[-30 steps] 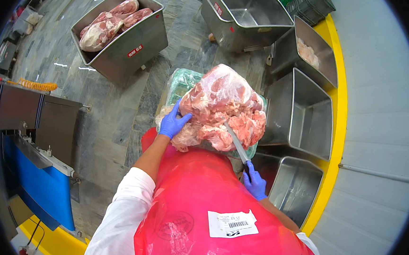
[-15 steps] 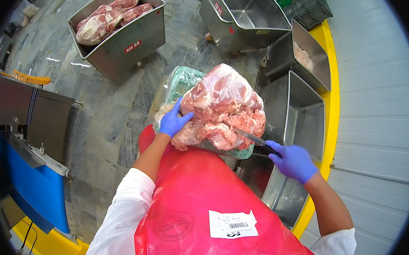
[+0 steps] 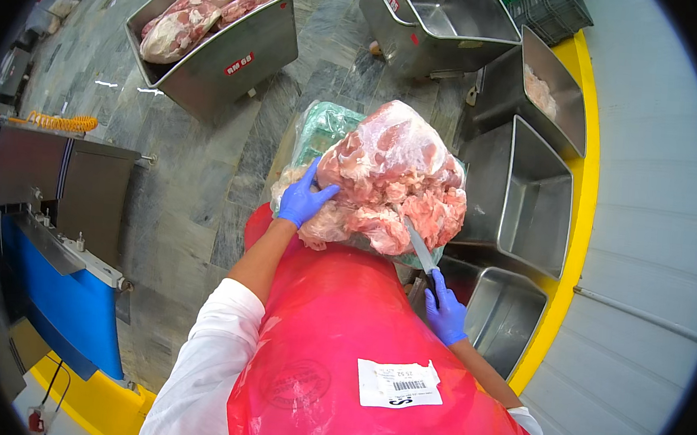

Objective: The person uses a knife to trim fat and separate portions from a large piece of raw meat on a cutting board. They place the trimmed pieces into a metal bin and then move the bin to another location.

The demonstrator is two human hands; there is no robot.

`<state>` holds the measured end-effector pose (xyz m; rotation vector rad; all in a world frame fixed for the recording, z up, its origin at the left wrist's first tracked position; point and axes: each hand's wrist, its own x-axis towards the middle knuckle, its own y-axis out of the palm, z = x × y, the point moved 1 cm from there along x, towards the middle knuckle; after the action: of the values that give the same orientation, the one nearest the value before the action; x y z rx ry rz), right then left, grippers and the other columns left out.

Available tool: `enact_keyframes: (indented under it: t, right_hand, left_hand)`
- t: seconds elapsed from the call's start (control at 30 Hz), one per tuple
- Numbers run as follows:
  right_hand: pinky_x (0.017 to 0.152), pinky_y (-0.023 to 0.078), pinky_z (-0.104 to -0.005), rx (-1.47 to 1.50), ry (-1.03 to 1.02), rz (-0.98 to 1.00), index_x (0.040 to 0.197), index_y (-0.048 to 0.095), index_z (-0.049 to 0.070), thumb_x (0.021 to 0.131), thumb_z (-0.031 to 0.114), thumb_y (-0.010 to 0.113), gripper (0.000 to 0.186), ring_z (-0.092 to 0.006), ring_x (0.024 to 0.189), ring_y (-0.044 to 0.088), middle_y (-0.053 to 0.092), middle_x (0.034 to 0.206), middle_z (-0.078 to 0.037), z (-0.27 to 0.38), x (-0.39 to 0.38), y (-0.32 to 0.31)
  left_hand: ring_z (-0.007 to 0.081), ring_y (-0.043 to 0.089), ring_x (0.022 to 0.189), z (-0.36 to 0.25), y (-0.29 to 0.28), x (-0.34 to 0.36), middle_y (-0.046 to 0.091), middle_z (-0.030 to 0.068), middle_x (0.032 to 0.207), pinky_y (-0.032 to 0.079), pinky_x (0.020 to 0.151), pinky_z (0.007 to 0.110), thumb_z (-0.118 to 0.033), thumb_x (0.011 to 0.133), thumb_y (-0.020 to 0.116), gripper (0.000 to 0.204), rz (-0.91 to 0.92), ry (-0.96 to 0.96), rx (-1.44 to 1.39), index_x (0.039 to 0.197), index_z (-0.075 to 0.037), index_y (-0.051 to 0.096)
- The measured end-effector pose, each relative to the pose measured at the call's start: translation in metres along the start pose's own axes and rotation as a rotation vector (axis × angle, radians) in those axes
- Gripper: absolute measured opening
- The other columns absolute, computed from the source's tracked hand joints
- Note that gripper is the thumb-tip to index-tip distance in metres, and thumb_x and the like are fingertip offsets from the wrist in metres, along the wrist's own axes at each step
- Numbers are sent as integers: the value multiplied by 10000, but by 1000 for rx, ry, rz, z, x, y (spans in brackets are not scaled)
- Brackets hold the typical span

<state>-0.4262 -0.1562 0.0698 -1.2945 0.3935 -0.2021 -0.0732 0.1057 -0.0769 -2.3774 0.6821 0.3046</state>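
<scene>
A big piece of raw meat (image 3: pixel 389 152), pink with white fat and ragged cut edges, rests on a green, plastic-covered support (image 3: pixel 328 127) in front of me. My left hand (image 3: pixel 301 204), in a blue glove, holds its near left edge, with thumb and forefinger spread apart over the meat. Wrapped round a dark handle, my gloved right hand (image 3: pixel 445 311) grips a knife (image 3: pixel 422 251) at the near right. The blade points up and left, its tip among the loose flesh and partly hidden there.
A metal bin (image 3: pixel 213 79) with several large meat pieces stands far left. Other metal bins (image 3: pixel 536 194) line the right side beside a yellow rail (image 3: pixel 583 153) and white wall. One bin holds pale scraps (image 3: pixel 540 92). A machine with a blue panel (image 3: pixel 68 299) stands at left.
My right hand has moved left and nearer to me, turning the knife from a flatter slant to a steeper one. My left hand keeps its place on the meat. The view has shifted slightly.
</scene>
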Motion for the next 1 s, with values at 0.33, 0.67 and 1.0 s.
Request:
enact_keyframes:
  t: [0.33, 0.67, 1.0]
  right_hand:
    - [798, 619, -445, 520, 98, -73, 1579, 513, 168, 1014, 218, 697, 596, -366, 931, 770, 773, 1114, -167, 21, -12, -9]
    - [671, 568, -522, -412, -165, 388, 1405, 637, 148, 1002, 300, 664, 432, -411, 782, 730, 736, 831, -181, 116, 98, -249]
    - [700, 569, -543, -560, -244, 600, 1330, 643, 135, 1015, 300, 627, 356, -423, 794, 723, 742, 882, -185, 150, 171, -232]
  left_hand:
    - [436, 719, 1145, 5, 2, 1, 750, 219, 1254, 568, 968, 500, -685, 854, 758, 1036, -13, 19, 21, 1688, -269, 305]
    - [448, 734, 1075, 6, 5, 2, 768, 231, 1164, 579, 922, 509, -700, 854, 751, 1042, -15, 23, 24, 1684, -248, 313]
    - [455, 724, 1097, -4, -2, -5, 763, 226, 1199, 577, 926, 510, -727, 852, 733, 1030, 4, 18, -53, 1678, -266, 327]
